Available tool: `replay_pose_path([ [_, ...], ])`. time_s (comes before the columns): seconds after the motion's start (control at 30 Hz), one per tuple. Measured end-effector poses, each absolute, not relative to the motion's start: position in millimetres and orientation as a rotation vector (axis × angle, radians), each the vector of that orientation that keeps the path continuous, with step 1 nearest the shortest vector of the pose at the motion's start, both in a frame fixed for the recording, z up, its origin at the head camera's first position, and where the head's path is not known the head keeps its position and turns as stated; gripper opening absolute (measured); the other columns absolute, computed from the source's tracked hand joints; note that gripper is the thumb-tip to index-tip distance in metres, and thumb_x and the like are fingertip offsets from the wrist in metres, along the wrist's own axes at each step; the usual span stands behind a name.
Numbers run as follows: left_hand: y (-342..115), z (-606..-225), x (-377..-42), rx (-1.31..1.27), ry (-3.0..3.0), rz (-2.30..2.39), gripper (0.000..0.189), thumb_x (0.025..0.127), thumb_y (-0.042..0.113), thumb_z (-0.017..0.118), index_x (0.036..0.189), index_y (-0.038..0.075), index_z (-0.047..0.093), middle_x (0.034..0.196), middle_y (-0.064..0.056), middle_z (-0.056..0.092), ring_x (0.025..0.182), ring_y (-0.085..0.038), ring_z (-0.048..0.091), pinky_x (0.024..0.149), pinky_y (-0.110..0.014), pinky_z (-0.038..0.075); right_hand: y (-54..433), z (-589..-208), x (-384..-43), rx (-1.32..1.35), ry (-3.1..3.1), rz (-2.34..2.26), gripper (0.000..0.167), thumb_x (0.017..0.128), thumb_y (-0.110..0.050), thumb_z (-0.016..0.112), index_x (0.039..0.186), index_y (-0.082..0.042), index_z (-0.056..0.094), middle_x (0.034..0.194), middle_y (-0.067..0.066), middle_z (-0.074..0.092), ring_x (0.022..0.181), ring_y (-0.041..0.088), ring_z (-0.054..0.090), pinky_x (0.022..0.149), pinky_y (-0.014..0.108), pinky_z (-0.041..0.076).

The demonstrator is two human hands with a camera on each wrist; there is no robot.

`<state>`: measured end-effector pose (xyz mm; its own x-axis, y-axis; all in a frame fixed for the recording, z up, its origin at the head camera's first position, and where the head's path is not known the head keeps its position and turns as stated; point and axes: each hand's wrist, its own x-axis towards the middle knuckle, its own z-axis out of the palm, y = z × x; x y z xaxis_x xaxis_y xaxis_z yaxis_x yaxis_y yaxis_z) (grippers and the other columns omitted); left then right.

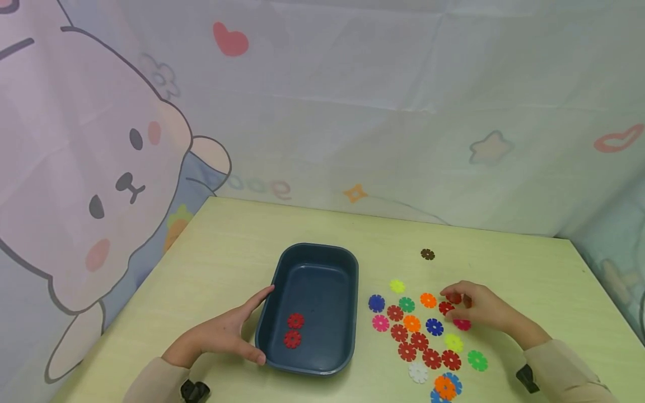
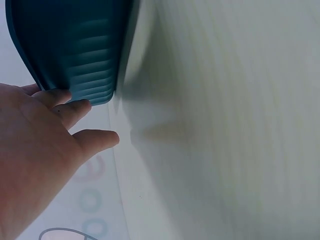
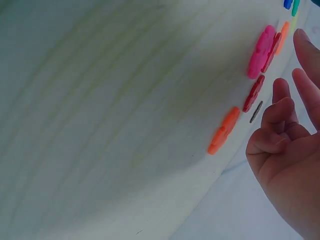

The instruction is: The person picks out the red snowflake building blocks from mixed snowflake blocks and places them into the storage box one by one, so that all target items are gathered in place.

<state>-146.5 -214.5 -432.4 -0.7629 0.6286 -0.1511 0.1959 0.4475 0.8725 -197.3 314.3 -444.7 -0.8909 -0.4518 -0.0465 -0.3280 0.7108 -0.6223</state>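
A dark blue rectangular tray (image 1: 347, 358) lies on the table with two red snowflake discs (image 1: 294, 330) inside, near its lower left. My left hand (image 1: 224, 333) is spread at the tray's left side, thumb by the near corner and a finger touching the rim. In the left wrist view, its fingers meet the tray's edge (image 2: 112, 97). My right hand (image 1: 481, 308) is over the far right of the scattered discs, above a red disc (image 1: 445, 308) and a magenta disc (image 1: 462, 324). Its thumb and forefinger are apart, and no disc shows between them.
Several notched plastic discs lie right of the tray, among them a blue disc (image 1: 376, 303), a white disc (image 1: 417, 371) and a green disc (image 1: 477, 360). Orange and light blue discs overlap at the near edge. A brown disc (image 1: 427, 254) lies farther back. A printed cloth (image 1: 353, 84) hangs behind.
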Motion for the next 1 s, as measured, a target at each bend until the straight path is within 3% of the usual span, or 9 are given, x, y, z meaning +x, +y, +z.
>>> replay_pose_path([
  [1.0,-215,-433,-148,0.712,2.256,1.257,0.120,0.070,0.023,0.087,0.156,0.016,0.003,0.160,-0.018,0.009,0.144,-0.041,0.010,0.107,-0.066,0.018,313,-457,-202,-0.545,2.715,-0.880,0.030,0.079,-0.023,0.080,0.101,-0.007,0.066,0.083,0.000,0.051,0.077,0.014,0.044,0.063,0.023,0.041],
])
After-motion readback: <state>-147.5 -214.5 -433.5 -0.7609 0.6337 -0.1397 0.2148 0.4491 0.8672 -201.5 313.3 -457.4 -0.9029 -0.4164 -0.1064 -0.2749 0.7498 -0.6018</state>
